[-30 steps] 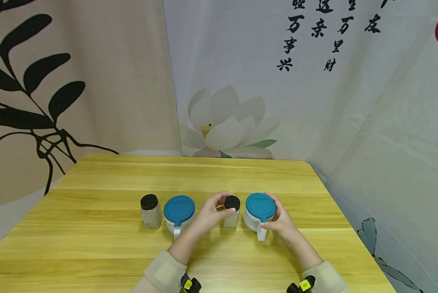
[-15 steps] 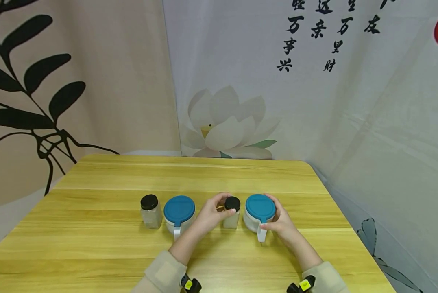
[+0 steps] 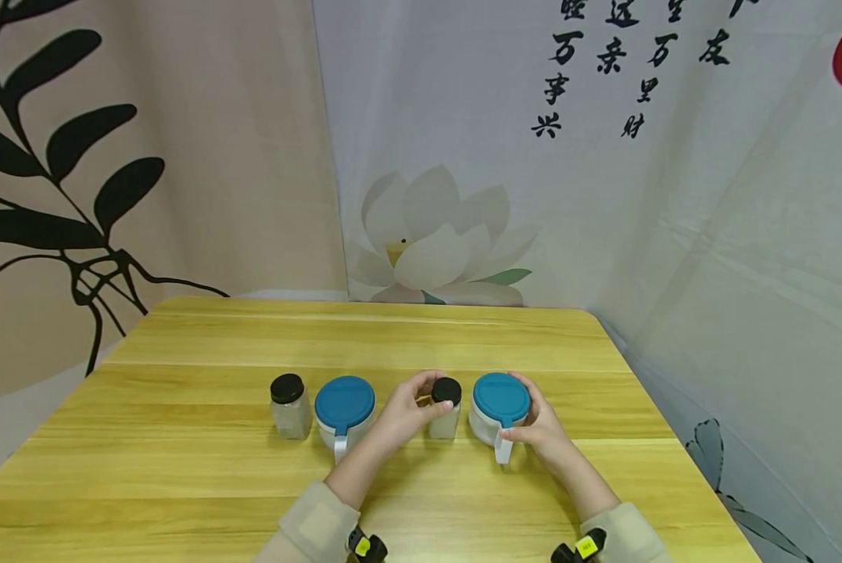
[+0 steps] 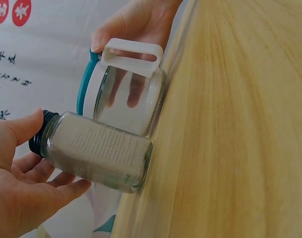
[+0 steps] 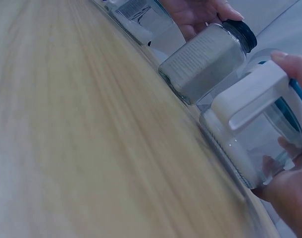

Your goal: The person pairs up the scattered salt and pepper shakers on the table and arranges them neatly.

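Note:
My left hand (image 3: 402, 414) holds a small square glass jar (image 3: 444, 426) by its black screw cap, thumb at the near side. Pale contents and printed text show on the jar (image 4: 99, 148) in the left wrist view. Close beside it on the right stands a clear glass canister (image 3: 491, 426) with a blue lid (image 3: 501, 396) and a white handle (image 4: 133, 57). My right hand (image 3: 542, 426) grips this canister, fingers behind the glass and thumb near the top of the handle. Both containers stand upright on the table.
To the left stand a second blue-lidded canister (image 3: 345, 403), its handle partly behind my left forearm, and another black-capped jar (image 3: 291, 414). The wooden table (image 3: 181, 469) ends before a printed curtain (image 3: 435, 117) at the back.

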### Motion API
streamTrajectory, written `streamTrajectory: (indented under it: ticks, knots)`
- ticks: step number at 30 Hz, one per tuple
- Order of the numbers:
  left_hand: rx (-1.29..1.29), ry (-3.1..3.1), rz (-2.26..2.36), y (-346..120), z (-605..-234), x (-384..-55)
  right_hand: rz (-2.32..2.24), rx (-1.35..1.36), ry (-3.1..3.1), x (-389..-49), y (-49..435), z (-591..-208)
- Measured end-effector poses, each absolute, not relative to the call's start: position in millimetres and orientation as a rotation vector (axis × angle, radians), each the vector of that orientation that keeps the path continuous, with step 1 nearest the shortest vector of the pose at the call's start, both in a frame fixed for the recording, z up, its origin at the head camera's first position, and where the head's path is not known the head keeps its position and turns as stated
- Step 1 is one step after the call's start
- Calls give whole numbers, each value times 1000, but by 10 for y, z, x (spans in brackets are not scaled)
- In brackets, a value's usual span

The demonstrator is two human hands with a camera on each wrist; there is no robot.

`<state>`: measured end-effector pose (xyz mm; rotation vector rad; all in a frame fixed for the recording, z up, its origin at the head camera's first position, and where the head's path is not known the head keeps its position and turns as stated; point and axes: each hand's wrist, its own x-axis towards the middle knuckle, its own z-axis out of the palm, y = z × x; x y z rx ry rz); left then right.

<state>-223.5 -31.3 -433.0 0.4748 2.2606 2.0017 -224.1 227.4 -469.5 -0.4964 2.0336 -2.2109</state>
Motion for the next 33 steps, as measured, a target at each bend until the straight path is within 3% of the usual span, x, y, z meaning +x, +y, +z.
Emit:
streamTrajectory:
  ticks: [33]
  knots:
    - [453,2281,2017,-275,-4325,-2230,-2176,-498,2023,-2257,2297,-4729]
